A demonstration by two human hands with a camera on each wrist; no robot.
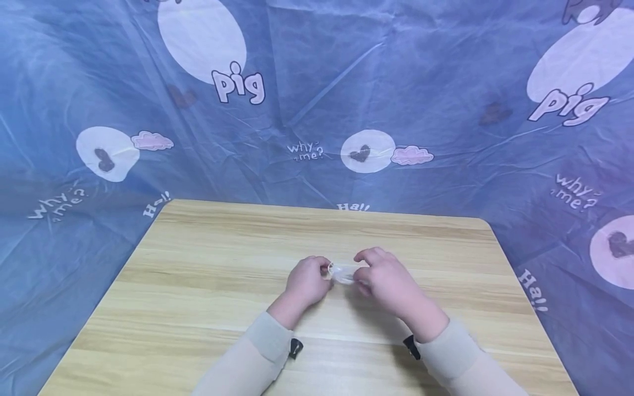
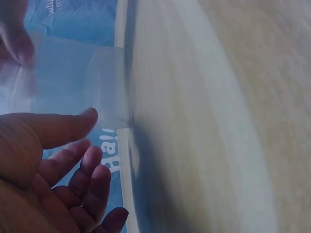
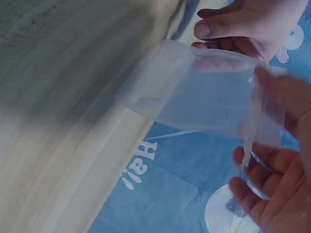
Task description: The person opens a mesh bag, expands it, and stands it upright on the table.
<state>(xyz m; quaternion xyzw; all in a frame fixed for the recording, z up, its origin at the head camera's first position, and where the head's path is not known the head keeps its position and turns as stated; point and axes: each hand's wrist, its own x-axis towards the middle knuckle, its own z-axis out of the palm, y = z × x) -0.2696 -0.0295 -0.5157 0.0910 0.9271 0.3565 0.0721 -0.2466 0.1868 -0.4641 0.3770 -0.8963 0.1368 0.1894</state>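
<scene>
A small clear plastic bag (image 1: 343, 274) is held up just above the table between the two hands. The right hand (image 1: 388, 283) pinches it near one end, and in the right wrist view a pale strip (image 3: 252, 121) crosses the bag (image 3: 194, 99) beside those fingers. At the bag's other side is the left hand (image 1: 308, 281). Its thumb (image 2: 80, 124) overlaps the edge of the bag (image 2: 73, 77) in the left wrist view, while the other fingers (image 2: 99, 187) lie loosely bent below, apart from the thumb. The right hand is partly blurred.
A light wood-grain table (image 1: 208, 258) spreads beneath the hands. Blue printed cloth (image 1: 317, 99) hangs behind it and along both sides. Black clips or straps (image 1: 295, 348) show at the sleeve cuffs.
</scene>
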